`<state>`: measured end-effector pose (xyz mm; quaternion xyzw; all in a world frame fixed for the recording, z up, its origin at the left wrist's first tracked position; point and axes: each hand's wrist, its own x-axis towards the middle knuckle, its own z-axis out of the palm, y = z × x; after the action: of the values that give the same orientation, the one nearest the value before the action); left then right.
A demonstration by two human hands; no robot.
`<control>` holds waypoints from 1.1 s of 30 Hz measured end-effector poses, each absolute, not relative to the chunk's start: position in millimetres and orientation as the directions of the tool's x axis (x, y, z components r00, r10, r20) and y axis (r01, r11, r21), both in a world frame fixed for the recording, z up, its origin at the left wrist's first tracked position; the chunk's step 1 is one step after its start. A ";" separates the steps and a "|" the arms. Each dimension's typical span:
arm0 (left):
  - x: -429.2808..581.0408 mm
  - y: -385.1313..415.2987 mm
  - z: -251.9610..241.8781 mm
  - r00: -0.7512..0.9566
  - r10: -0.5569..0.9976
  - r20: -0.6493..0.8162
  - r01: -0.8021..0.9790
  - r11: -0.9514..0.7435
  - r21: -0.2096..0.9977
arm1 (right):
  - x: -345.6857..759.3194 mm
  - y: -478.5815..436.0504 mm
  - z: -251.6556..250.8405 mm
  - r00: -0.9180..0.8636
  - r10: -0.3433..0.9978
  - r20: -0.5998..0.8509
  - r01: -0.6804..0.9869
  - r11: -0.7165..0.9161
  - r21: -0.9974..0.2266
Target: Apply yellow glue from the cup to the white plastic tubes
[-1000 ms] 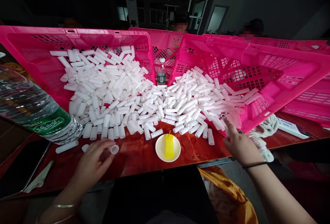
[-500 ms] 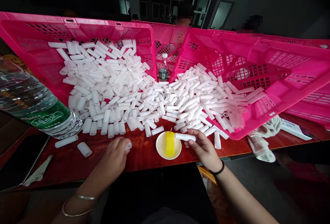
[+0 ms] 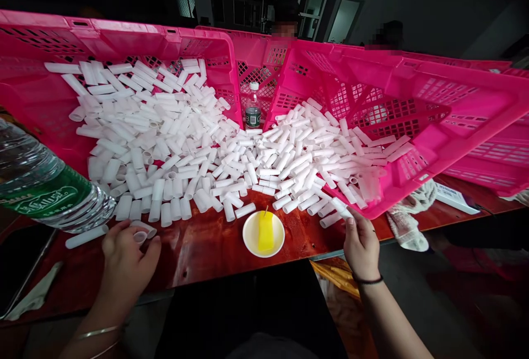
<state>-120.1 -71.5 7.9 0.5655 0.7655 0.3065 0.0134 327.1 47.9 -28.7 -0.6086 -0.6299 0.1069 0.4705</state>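
My left hand (image 3: 124,257) rests on the red table, fingers pinched on a short white tube (image 3: 141,234) near the front left of the pile. My right hand (image 3: 361,242) is raised at the table's front right, gripping a white tube (image 3: 342,207) by the lip of the right pink crate (image 3: 417,122). Several white tubes (image 3: 231,155) spill from both tilted crates across the table. A white dish with a yellow sponge (image 3: 263,233) sits between my hands.
The left pink crate (image 3: 103,34) leans up at the back. A lying water bottle (image 3: 45,191) is at far left, a small upright bottle (image 3: 252,107) between the crates, a white cloth (image 3: 407,218) at right. Other people sit behind the crates.
My left hand moved left and picked a short tube off the table. My right hand carried its tube from beside the dish out to the right crate's edge.
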 end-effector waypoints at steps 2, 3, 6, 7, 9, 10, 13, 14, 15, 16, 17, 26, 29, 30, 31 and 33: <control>-103.8 -66.7 12.8 -0.436 0.807 0.399 0.863 0.250 0.438 | 313.1 37.9 -17.8 0.010 0.901 0.433 0.586 0.346 -0.733; -92.9 -65.2 14.1 -0.424 0.794 0.436 0.875 0.236 0.422 | 304.2 33.5 -12.5 -0.110 0.901 0.421 0.539 0.409 -0.736; -49.6 -59.9 13.3 -0.204 0.870 0.449 0.912 0.002 0.410 | 273.0 29.5 -2.2 -0.377 0.822 0.427 0.428 0.563 -0.707; -33.3 -57.0 11.8 -0.103 0.907 0.407 0.902 -0.087 0.422 | 262.9 31.7 -1.0 -0.417 0.794 0.443 0.412 0.599 -0.687; -3.3 -48.8 8.2 0.040 0.943 0.331 0.857 -0.203 0.474 | 246.6 39.6 -1.0 -0.468 0.744 0.477 0.402 0.660 -0.634; 8.6 -43.8 6.5 0.082 0.944 0.319 0.831 -0.241 0.502 | 241.0 44.3 -1.7 -0.494 0.717 0.491 0.398 0.689 -0.606; 27.1 -29.0 2.5 0.116 0.943 0.311 0.768 -0.284 0.574 | 234.1 55.5 -2.5 -0.580 0.633 0.513 0.352 0.762 -0.543; 28.3 -25.4 1.7 0.112 0.949 0.296 0.755 -0.275 0.595 | 234.1 57.7 -1.7 -0.606 0.610 0.511 0.333 0.777 -0.534; 27.8 -22.9 1.1 0.104 0.956 0.273 0.744 -0.257 0.616 | 234.5 58.9 -0.3 -0.628 0.592 0.506 0.314 0.787 -0.531; 26.5 -21.6 0.7 0.097 0.964 0.246 0.736 -0.236 0.635 | 235.1 59.3 1.5 -0.645 0.580 0.497 0.296 0.790 -0.537; 24.7 -21.3 0.4 0.088 0.971 0.221 0.728 -0.214 0.651 | 235.6 59.0 3.6 -0.659 0.577 0.483 0.280 0.784 -0.555; 17.9 -32.4 0.3 0.078 0.968 0.239 0.687 -0.226 0.690 | 238.4 39.5 6.4 -0.624 0.713 0.322 0.334 0.615 -0.714; 17.5 -32.5 1.1 0.090 0.963 0.255 0.697 -0.244 0.674 | 241.4 35.9 6.9 -0.674 0.607 0.422 0.347 0.763 -0.545; 17.4 -32.4 1.3 0.092 0.961 0.259 0.701 -0.248 0.669 | 242.4 35.3 7.8 -0.686 0.590 0.427 0.359 0.784 -0.506; 17.3 -32.2 1.4 0.094 0.960 0.263 0.705 -0.251 0.663 | 243.4 34.9 8.8 -0.698 0.583 0.417 0.373 0.792 -0.483; 17.2 -32.0 1.2 0.096 0.959 0.268 0.711 -0.254 0.656 | 245.2 34.2 10.8 -0.709 0.592 0.383 0.392 0.782 -0.484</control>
<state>17.2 -32.0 1.2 0.7170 0.5821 0.3362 0.1842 245.2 34.2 10.8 -0.2718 -0.9053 0.1871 0.2675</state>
